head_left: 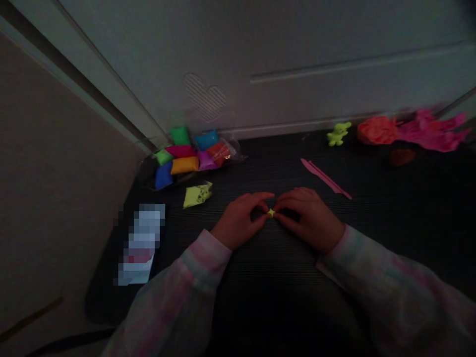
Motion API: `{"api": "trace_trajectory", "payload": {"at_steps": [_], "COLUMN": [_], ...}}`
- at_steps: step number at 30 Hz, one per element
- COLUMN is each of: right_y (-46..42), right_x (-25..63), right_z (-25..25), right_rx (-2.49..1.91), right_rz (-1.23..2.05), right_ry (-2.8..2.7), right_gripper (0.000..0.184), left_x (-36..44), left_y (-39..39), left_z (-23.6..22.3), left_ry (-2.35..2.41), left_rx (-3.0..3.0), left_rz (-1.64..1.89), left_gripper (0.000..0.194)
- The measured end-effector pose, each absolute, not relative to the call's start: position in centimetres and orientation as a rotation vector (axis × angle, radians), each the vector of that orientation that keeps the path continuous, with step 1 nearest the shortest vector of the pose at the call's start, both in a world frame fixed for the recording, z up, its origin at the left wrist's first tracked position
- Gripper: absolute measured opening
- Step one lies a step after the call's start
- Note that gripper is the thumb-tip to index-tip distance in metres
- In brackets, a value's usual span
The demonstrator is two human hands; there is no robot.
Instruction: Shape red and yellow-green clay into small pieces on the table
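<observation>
Between the fingertips of both hands is a tiny pale yellow star-shaped piece of modelling clay [271, 213]. My left hand [240, 218] pinches its left side, with the index finger stretched above it. From the right, my right hand [312, 218] closes thumb and fingers on the other side. Both hands are low over the dark table [256, 277]. Beyond the right hand lies a pink plastic modelling knife [323, 177], with a second thin pink tool against it. An opened yellow clay packet [197, 195] is to the left of the left hand.
Colourful clay packets [185, 165] sit in clear plastic at the back left. A phone [143, 243], its screen blurred, lies near the left edge. At the back right are a yellow-green animal figure [337, 134], crumpled orange and pink material [379, 130] and a brownish lump [401, 157].
</observation>
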State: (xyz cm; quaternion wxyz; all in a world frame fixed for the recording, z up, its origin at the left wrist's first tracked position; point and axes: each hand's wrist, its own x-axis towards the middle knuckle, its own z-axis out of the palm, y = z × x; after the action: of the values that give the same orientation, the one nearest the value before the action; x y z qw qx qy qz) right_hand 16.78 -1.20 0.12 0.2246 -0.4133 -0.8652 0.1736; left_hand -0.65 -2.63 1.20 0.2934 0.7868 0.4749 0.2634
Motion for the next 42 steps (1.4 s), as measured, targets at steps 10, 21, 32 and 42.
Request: {"api": "trace_trajectory", "payload": {"at_steps": [10,21,32,42], "right_y": [-1.2,-1.4,-1.4,-1.3], "right_x": [16.5,16.3,16.0,16.0], "right_z": [0.4,0.6,-0.2,-0.4], "right_rx": [-1.137,-1.105,-1.141,-1.169], "right_rz": [0.48,0.463,0.479,0.454], "right_ry": [-2.395,-2.379,-2.372,-2.38], "right_gripper": [0.006,0.007,0.006,0.007], "left_x": [-0.7,-0.8,-0.6,-0.6], "left_y": [-2.7,-2.7,-2.9,-2.8], "left_z": [1.0,1.1,0.8,0.5], "left_ry": [1.261,1.248,1.347,1.355], "left_rx": [2.115,2.064,2.014,2.014], "left_rz": [0.712,0.723,0.674,0.683], "left_gripper": [0.039,0.04,0.036,0.036]}}
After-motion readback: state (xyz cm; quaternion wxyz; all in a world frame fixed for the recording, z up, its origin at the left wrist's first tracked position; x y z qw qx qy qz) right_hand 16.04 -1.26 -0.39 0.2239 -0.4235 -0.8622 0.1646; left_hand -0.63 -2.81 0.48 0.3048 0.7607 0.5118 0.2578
